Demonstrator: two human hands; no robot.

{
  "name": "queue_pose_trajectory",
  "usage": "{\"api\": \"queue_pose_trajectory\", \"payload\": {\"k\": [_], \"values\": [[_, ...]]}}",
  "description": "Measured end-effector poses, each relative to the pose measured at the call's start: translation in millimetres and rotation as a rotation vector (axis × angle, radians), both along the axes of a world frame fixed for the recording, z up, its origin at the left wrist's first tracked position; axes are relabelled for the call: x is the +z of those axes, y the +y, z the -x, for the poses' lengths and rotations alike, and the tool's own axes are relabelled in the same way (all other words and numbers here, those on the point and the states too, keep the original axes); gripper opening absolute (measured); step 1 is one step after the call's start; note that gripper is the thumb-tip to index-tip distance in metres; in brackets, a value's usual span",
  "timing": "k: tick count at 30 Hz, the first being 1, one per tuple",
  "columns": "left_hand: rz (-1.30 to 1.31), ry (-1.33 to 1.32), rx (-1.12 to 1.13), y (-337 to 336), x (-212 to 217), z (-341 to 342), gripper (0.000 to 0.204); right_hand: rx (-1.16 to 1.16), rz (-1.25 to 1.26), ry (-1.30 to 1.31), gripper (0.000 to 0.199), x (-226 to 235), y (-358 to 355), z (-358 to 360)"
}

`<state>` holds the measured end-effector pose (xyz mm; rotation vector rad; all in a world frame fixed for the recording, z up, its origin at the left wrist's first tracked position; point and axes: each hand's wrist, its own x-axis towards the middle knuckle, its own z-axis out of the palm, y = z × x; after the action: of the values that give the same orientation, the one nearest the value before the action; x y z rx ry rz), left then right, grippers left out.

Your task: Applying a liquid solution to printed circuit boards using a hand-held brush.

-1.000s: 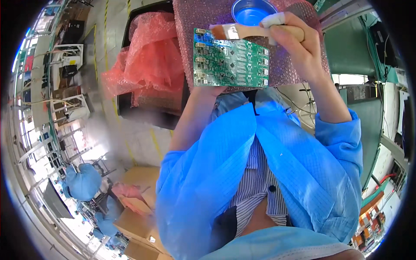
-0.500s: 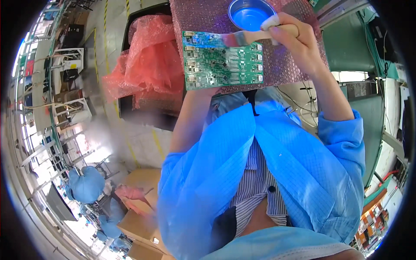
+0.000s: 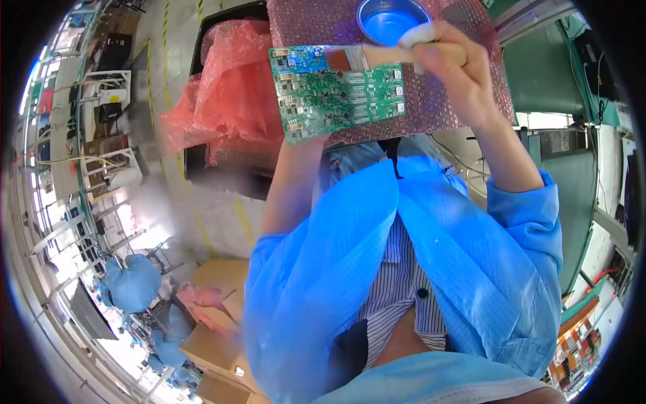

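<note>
Head view shows your right hand (image 3: 457, 67) closed on the brush (image 3: 377, 57) over the green circuit board (image 3: 340, 94), your mostly hidden left hand supporting it underneath, so heavy strokes could tip it onto the pink bubble wrap (image 3: 437, 108).

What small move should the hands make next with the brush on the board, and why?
Probably draw the brush rightward across the green circuit board. The right hand holds the brush with its bristles lying on the board's upper left part, the left hand, mostly hidden, props the board from beneath, and most of the board lies to the right.
</note>
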<state>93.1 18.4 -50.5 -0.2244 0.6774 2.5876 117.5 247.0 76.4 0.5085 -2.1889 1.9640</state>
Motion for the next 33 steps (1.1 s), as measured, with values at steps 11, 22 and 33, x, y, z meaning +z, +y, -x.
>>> {"api": "queue_pose_trajectory", "payload": {"k": [11, 22, 33], "values": [[-0.346, 0.156, -0.257, -3, -3, 20, 0.041, 0.037, -0.059, -0.091, 0.018, -5, -6, -3], [-0.287, 0.12, -0.28, -4, -2, 11, 0.04, -0.001, -0.042, -0.154, 0.018, -10, 8, 3], [-0.182, 0.156, -0.197, -27, -37, -2, 0.041, -0.269, 0.008, -0.137, 0.017, -34, 38, 25]]}}
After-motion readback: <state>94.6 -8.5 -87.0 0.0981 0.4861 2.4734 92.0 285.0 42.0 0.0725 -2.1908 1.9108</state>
